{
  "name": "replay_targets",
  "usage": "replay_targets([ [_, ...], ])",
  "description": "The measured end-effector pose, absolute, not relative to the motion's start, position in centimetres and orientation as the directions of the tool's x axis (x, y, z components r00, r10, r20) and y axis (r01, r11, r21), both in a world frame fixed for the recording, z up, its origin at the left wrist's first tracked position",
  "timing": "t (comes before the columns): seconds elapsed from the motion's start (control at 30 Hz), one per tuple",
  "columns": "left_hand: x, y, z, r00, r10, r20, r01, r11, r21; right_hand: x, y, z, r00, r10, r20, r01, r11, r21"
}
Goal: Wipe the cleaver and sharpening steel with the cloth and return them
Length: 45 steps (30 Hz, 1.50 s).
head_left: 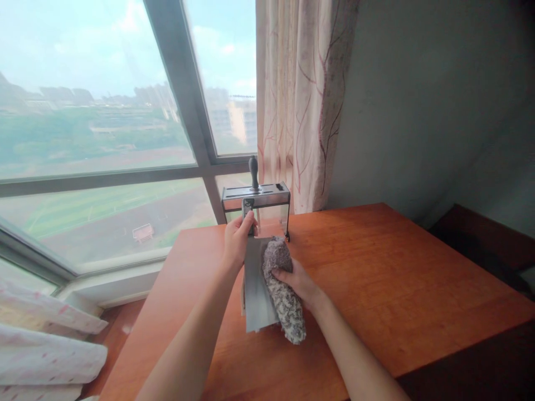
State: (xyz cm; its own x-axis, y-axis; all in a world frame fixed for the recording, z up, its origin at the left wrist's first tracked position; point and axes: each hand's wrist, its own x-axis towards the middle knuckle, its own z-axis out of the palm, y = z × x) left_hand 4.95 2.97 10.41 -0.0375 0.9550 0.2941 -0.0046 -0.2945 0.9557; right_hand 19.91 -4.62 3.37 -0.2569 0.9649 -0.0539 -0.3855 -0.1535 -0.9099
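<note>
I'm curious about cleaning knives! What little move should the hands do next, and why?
Probably slide the speckled cloth down the cleaver blade toward its far end. The right hand presses the cloth near the handle, the left hand grips that handle, and the rest looks uncovered.

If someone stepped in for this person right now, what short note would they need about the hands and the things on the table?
Left hand: closed around the handle of a cleaver, held above the table with its broad blade toward the camera.
Right hand: presses a speckled grey cloth against the flat of the blade.
Behind the hands, at the far edge of the wooden table, stands a metal knife rack with one dark-handled knife in it.
Done: cleaver is out and in hand, cloth is on the blade.
Left: how much of the blade has been wiped cannot be told from this view; the cleaver is not in the rack.
</note>
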Motion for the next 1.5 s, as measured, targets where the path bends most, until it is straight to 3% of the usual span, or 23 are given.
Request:
replay_targets([
  [0.33, 3.4, 3.7, 10.7, -0.372, 0.893, 0.254, -0.199, -0.344, 0.918, 20.4, -4.4, 3.1, -0.398, 0.917, -0.023, -0.324, -0.164, -0.932],
  [0.63, 6.5, 2.3, 10.3, -0.174, 0.953, 0.249, -0.119, -0.272, 0.955, 20.3, -4.1, 3.4, -0.258, 0.965, -0.05, -0.386, -0.15, -0.91],
  [0.9, 6.6, 2.0, 10.1, -0.172, 0.943, 0.285, -0.086, -0.303, 0.949, 20.0, -4.3, 3.9, -0.201, 0.979, -0.04, -0.42, -0.122, -0.899],
  [1.27, 2.6, 3.9, 11.1, -0.404, 0.887, 0.224, -0.194, -0.323, 0.927, 19.4, -4.8, 3.8, -0.383, 0.924, -0.027, -0.343, -0.17, -0.924],
  [1.5, 4.9, 2.9, 10.9, -0.246, 0.945, 0.215, -0.167, -0.259, 0.951, 20.0, -4.3, 3.4, -0.359, 0.932, -0.046, -0.367, -0.186, -0.911],
])
